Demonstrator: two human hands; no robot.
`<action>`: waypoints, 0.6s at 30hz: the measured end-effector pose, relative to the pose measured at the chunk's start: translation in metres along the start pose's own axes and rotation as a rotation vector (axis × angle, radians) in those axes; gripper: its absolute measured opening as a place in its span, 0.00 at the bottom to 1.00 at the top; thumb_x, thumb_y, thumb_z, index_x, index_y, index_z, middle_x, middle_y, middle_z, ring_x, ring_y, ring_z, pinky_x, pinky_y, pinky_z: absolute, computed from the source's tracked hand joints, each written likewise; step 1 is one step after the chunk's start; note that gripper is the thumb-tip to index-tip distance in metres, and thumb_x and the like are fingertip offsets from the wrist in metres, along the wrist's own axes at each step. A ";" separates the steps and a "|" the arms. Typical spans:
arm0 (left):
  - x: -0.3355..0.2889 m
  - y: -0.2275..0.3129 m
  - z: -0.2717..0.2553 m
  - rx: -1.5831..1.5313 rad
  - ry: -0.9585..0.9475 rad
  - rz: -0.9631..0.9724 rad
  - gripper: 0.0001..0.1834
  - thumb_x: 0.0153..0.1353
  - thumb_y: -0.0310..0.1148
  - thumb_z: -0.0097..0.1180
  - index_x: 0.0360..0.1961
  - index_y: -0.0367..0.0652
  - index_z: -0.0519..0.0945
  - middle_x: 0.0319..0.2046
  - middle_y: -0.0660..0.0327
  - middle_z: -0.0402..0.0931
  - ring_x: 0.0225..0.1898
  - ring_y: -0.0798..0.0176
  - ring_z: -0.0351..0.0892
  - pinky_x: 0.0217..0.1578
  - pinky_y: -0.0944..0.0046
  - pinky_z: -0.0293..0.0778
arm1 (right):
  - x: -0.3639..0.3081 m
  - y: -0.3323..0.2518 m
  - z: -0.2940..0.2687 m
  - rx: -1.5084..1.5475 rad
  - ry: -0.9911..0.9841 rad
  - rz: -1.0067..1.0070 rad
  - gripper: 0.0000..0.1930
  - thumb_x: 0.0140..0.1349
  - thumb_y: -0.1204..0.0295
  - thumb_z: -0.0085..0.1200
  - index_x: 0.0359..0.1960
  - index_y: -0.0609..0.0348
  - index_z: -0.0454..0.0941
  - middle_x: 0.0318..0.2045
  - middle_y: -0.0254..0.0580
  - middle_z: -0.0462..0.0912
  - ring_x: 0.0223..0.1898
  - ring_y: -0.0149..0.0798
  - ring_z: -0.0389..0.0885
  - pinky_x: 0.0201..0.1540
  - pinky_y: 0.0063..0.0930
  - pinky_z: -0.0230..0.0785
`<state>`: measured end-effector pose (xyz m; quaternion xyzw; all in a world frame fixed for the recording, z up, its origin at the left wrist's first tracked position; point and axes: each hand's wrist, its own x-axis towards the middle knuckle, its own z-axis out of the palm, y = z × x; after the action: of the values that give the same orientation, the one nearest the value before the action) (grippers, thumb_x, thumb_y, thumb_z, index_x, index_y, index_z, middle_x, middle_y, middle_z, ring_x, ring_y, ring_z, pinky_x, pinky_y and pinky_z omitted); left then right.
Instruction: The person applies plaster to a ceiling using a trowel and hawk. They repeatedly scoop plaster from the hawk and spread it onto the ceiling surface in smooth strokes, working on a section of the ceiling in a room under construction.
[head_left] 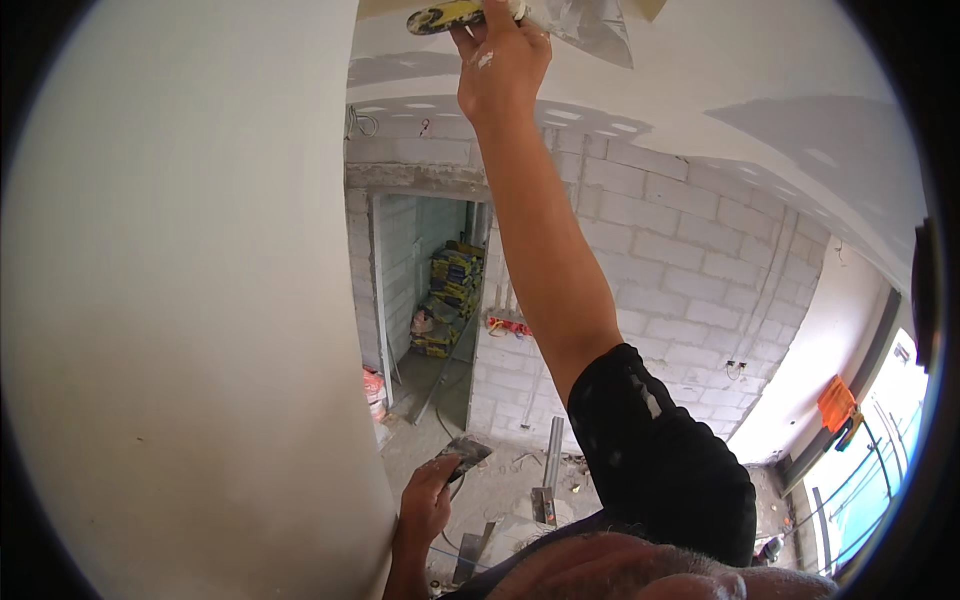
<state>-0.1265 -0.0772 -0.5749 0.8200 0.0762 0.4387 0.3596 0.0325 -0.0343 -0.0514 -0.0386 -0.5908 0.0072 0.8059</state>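
Note:
My right arm stretches up to the white ceiling (690, 80). In that raised right hand (507, 75) is a taping knife with a yellow and black handle (443, 16); its wide metal blade (592, 28) lies close against the ceiling, though contact is hard to judge. White smears mark the back of this hand. Lower down, beside the smooth pale wall (200, 300), my left hand (425, 497) is closed on a putty knife (467, 456) with a grey, smeared blade. Its handle is hidden by my fingers.
Behind stands a grey block wall (690, 240) with a doorway, through which stacked yellow bags (450, 300) show. A metal profile (554, 455) stands below among debris. At right, an orange cloth (836, 402) hangs by a bright opening. Loose wires (361, 124) hang near the ceiling.

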 end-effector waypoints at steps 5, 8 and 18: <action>-0.001 -0.001 -0.002 0.026 -0.022 0.002 0.30 0.55 0.13 0.54 0.60 0.44 0.81 0.57 0.52 0.81 0.60 0.47 0.77 0.64 0.53 0.71 | 0.027 0.004 0.021 0.084 0.140 0.021 0.07 0.70 0.71 0.61 0.40 0.59 0.76 0.34 0.34 0.77 0.36 0.33 0.77 0.47 0.34 0.74; -0.001 0.001 -0.001 0.029 -0.025 -0.017 0.30 0.55 0.14 0.54 0.60 0.44 0.81 0.57 0.52 0.81 0.60 0.47 0.77 0.65 0.53 0.71 | 0.045 0.006 0.020 0.138 0.063 -0.064 0.06 0.69 0.72 0.61 0.41 0.58 0.76 0.35 0.34 0.78 0.38 0.34 0.78 0.46 0.35 0.74; -0.001 0.002 0.001 0.023 0.001 -0.014 0.28 0.57 0.15 0.53 0.60 0.43 0.81 0.56 0.51 0.81 0.60 0.47 0.78 0.64 0.54 0.73 | 0.079 0.002 -0.002 0.184 0.082 -0.119 0.07 0.69 0.71 0.61 0.46 0.56 0.78 0.37 0.37 0.80 0.39 0.36 0.80 0.45 0.36 0.76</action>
<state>-0.1266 -0.0795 -0.5741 0.8234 0.0874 0.4356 0.3531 0.0589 -0.0281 0.0233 0.0702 -0.5554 0.0119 0.8285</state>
